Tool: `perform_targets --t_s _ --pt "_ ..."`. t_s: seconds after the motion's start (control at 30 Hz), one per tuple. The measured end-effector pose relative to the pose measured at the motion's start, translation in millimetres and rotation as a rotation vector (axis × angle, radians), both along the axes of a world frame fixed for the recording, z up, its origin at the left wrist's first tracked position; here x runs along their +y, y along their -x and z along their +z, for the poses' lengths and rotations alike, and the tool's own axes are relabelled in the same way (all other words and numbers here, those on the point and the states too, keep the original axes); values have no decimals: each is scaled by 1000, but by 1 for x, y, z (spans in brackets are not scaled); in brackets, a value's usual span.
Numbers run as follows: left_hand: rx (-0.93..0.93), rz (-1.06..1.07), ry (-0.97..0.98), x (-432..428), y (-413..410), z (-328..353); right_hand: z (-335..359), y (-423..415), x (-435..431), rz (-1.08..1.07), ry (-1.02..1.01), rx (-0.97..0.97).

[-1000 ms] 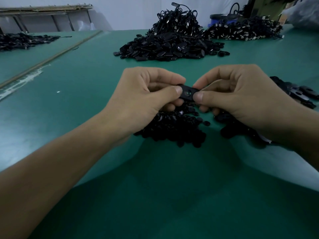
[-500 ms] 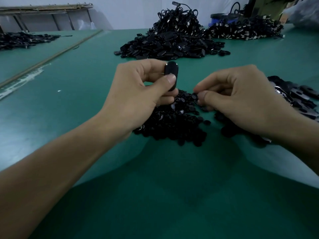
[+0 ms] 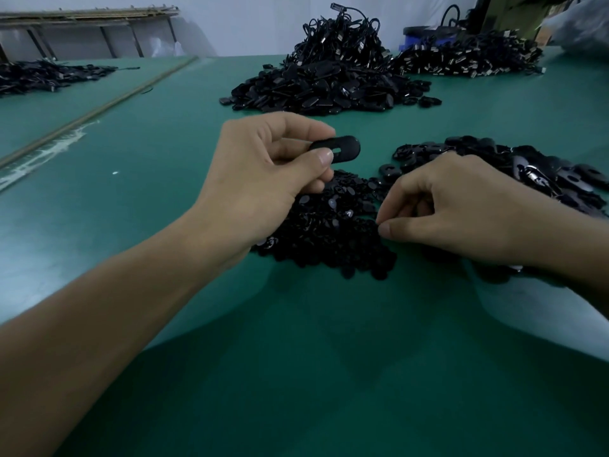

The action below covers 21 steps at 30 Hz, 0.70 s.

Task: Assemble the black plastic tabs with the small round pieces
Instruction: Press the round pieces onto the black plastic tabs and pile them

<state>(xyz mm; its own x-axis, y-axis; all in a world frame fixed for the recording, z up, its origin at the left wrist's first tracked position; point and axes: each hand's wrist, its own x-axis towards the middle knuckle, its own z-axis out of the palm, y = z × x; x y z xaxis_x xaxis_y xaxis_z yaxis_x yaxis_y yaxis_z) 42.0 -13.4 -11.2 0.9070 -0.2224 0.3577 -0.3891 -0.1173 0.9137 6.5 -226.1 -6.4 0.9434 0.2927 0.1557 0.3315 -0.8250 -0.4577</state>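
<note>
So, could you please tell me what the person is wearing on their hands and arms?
Nothing shows: the left hand and right hand are bare, without gloves, rings or a watch, and the left forearm and right forearm carry no sleeve in frame.

Black tab (image 3: 342,147); black round pieces (image 3: 329,232); green table (image 3: 296,374); blue bucket (image 3: 415,36); white wall (image 3: 230,21).

At centre frame, the left hand (image 3: 263,183) pinches a slotted black tab (image 3: 344,146) above a pile of small round pieces (image 3: 329,235) on a green table (image 3: 164,192). The right hand (image 3: 461,209), fingers curled, touches the pile's right edge beside loose tabs (image 3: 543,173).
</note>
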Motion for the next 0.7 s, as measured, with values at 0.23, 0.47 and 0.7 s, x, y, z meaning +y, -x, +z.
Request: perform_targets --t_s 0.23,0.47,0.7 --pt "29 -9 0 1 -1 -2 -2 -1 1 -57 10 -113" --pt "79 -28 -10 -1 1 -2 6 5 7 -99 -322 -215" --pt "126 -65 3 -2 5 1 5 6 9 -41 -433 -223"
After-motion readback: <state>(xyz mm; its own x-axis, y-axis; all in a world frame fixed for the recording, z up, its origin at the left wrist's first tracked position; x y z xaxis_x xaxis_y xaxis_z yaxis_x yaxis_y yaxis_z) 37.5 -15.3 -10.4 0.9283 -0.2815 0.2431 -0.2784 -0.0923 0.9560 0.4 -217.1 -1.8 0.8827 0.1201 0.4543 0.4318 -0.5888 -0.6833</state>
